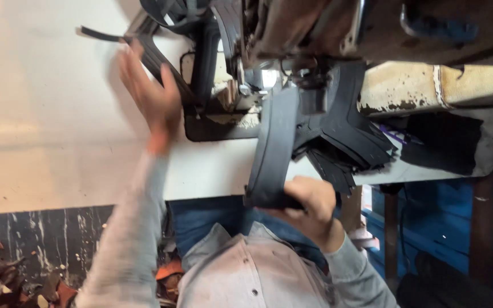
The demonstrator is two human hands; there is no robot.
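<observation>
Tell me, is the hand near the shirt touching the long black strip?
Touching. The head view shows the right hand with its fingers wrapped around the lower end of the long black strip, no gap between them.

The person wears a pale grey button-up shirt (246, 274) with a soft collar and small round buttons. Long sleeves reach both wrists. Both hands are bare.

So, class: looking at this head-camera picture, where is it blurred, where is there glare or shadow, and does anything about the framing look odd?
Head view: the left hand is smeared by motion blur over dark strips; the right hand, gripping a black strip, is sharper; a bright glare spot sits by the needle area; the white table is brightly lit, with soft shadow beside the left hand; the whole frame looks upside down.
</observation>
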